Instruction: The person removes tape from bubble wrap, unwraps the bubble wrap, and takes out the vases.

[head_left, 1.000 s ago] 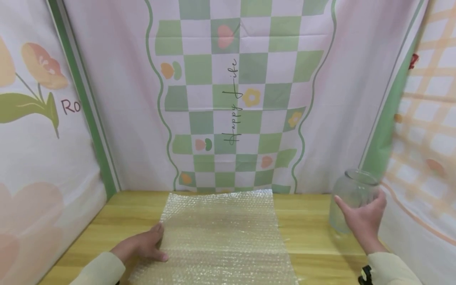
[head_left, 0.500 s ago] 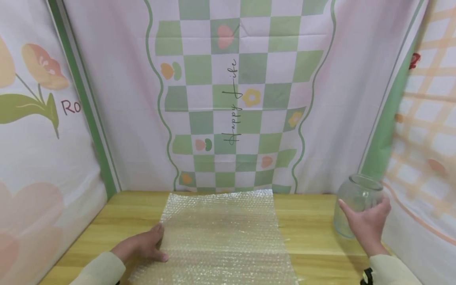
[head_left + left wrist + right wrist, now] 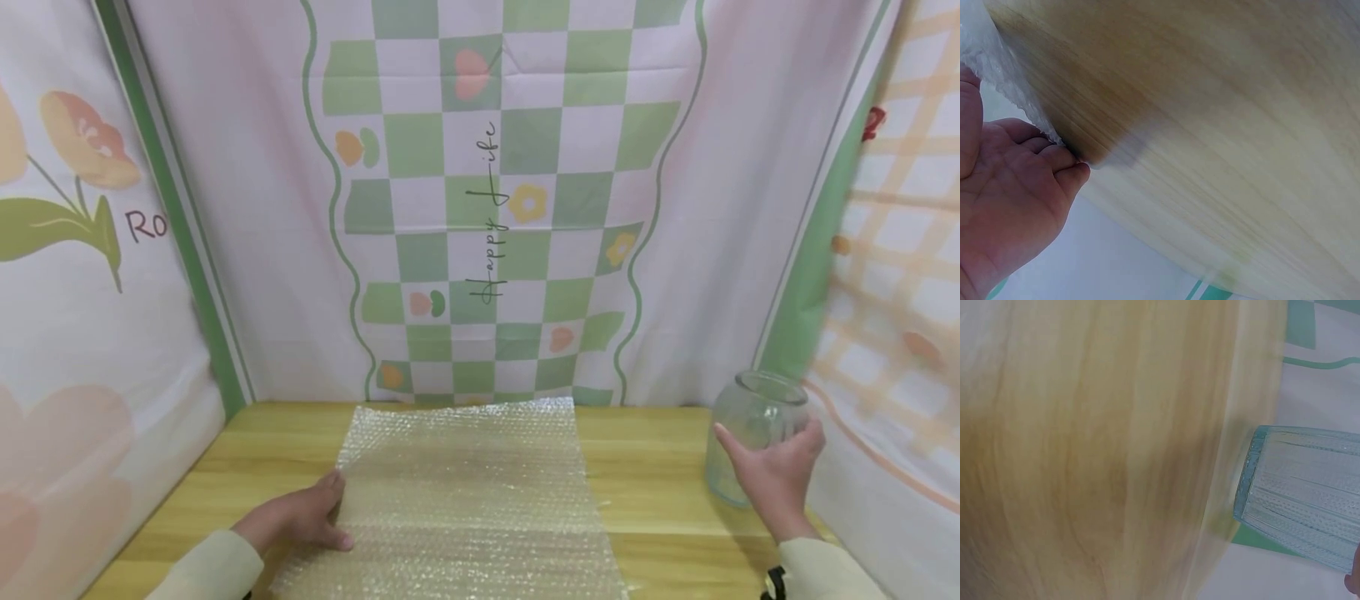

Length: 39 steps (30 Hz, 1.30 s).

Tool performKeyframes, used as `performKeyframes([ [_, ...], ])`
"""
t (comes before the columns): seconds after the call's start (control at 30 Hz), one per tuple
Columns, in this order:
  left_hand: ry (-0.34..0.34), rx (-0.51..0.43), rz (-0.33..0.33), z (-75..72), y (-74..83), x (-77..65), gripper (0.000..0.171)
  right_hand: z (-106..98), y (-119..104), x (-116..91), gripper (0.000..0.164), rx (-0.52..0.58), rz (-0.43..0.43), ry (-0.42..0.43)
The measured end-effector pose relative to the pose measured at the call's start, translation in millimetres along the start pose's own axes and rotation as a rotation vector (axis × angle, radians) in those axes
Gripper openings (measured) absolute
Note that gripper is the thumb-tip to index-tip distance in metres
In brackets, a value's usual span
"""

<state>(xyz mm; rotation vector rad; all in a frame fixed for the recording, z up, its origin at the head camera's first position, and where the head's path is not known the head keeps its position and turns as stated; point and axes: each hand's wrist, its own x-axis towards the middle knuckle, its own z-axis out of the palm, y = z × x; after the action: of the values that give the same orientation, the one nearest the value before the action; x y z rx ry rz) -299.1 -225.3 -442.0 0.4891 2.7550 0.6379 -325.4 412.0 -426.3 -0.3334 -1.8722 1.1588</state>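
Note:
A clear glass jar [image 3: 757, 412] with a wide open mouth stands upright at the right of the table. My right hand [image 3: 776, 475] grips its near side, thumb on the left and fingers round the right. In the right wrist view, the jar's bluish ribbed wall [image 3: 1304, 487] shows, with only a bit of a finger at the edge. A sheet of clear bubble wrap [image 3: 472, 492] lies flat across the middle. On its left edge rests my left hand [image 3: 303, 512], thumb reaching over the wrap. The left wrist view shows the palm, with the fingertips partly hidden at the wrap's edge [image 3: 1016, 78].
The wood-grain table [image 3: 660, 517] ends at a hanging cloth [image 3: 292, 250] with a green checked print. A flower-printed cloth [image 3: 90, 350] closes off the left side, and an orange checked cloth [image 3: 900, 333] the right, close to the jar.
The jar has moved slightly right and down toward me, in my right hand's grip, slowing in the last half second. My left hand and the bubble wrap stay put.

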Motion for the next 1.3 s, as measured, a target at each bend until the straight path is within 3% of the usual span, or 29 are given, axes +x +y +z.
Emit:
performKeyframes([
  [0.4,-0.011,0.01,-0.008,2.6,-4.5,2.0,0.108,1.6,8.2,1.0,0.111,-0.002,-0.04,0.012],
  [0.9,-0.013,-0.014,0.022,-0.2,-3.7,0.2,0.108,-2.0,4.7,-0.4,0.112,-0.021,0.0,-0.019],
  [1.3,-0.04,-0.028,0.002,-0.9,-5.1,3.8,0.11,-2.0,6.6,-1.3,0.11,-0.035,-0.005,-0.02],
])
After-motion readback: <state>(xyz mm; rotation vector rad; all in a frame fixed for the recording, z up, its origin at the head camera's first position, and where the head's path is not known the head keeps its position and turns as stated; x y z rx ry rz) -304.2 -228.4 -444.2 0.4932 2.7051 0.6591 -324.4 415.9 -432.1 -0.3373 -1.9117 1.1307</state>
